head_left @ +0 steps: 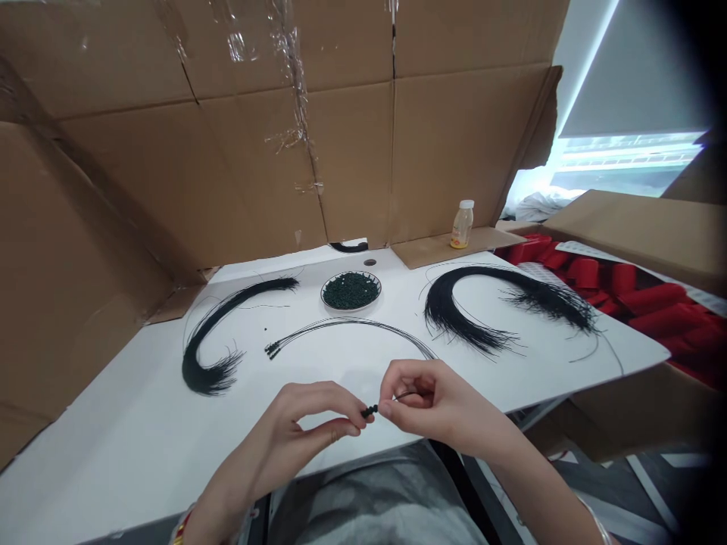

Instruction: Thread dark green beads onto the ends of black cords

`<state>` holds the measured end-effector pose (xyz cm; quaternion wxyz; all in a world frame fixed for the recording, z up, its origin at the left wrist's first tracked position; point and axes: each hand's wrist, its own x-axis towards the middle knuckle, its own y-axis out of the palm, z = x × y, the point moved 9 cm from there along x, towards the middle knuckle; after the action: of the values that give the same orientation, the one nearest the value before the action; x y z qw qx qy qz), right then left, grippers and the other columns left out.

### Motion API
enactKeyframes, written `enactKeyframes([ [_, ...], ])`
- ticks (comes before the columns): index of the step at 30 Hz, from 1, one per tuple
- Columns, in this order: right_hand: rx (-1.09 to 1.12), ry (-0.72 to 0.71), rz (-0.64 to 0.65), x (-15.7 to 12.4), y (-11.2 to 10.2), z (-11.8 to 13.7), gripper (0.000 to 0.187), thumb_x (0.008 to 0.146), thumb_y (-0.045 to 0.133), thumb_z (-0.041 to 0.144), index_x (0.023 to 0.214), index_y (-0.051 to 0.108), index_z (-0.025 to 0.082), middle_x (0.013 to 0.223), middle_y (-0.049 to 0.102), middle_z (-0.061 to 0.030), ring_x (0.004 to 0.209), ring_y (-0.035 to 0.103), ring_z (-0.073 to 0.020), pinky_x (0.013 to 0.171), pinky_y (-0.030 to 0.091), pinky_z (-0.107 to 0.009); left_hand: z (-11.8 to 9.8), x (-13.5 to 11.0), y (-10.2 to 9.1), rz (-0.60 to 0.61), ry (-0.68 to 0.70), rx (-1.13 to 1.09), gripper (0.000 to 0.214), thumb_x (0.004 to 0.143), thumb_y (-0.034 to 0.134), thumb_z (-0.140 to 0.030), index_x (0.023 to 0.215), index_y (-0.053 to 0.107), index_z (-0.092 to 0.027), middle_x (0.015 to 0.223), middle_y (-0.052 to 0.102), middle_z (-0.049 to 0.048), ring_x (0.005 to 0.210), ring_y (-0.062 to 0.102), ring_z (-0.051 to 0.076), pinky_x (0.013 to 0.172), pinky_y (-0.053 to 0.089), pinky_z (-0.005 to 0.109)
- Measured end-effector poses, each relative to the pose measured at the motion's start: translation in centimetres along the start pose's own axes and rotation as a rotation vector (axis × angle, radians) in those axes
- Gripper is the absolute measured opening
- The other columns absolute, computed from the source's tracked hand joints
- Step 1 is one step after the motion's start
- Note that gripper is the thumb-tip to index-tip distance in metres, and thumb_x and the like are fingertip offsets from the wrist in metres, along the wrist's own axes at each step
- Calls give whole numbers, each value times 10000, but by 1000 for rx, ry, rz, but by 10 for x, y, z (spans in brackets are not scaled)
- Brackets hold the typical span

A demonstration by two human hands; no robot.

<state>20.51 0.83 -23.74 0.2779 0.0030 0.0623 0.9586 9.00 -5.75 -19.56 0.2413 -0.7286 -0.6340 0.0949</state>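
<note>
Over the front edge of the white table, my left hand (318,424) pinches a short row of small dark beads (370,411) between thumb and fingertips. Just to its right, my right hand (423,401) is closed on the thin black cord (406,394) that carries these beads. Beyond my hands lies a thin bundle of beaded cords (341,322), curved, with dark beads clustered at its left end. Farther back, a round dish (323,301) with a dark rim holds many small dark green beads (351,289).
Thick bundles of black cords lie on the white table (136,424), one at the left (198,363) and one at the right (448,295). Cardboard walls (244,166) enclose the back and left. A small bottle (462,225) stands back right, near a box of red items (653,299).
</note>
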Motion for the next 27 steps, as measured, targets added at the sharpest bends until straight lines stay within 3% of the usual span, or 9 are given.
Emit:
enactKeyframes([
  [3,19,0,12,1,1,2,299,773,867,333,778,629,151,565,329,87,547,227,-73,510,138,-242,2,-1,-5,-74,-32,-29,105,907,725,-179,971,781,-240,922,820,23,849,754,189,806,547,263],
  [6,27,-3,23,1,2,3,296,777,866,329,778,629,151,559,313,92,541,212,-71,511,126,-248,4,-2,-9,-133,-69,-67,63,875,762,-191,915,789,-230,856,817,17,818,750,190,783,548,262],
  [13,-15,12,21,-1,4,1,316,777,871,361,782,635,151,563,311,92,546,211,-70,513,130,-245,12,1,-5,-81,-143,-116,18,812,815,-196,802,813,-212,787,815,37,768,736,221,775,535,308],
  [22,-58,48,47,-1,9,-4,260,804,833,313,805,629,152,579,343,86,551,232,-71,515,155,-241,16,-6,-8,-135,-123,-76,35,814,824,-233,786,817,-215,762,812,37,823,749,239,802,524,313],
  [27,-357,32,27,-5,13,-7,74,852,679,156,828,611,175,654,366,65,604,259,-93,543,195,-247,11,-13,-2,-108,-74,73,29,843,795,-227,816,802,-218,811,811,33,843,759,222,791,524,280],
])
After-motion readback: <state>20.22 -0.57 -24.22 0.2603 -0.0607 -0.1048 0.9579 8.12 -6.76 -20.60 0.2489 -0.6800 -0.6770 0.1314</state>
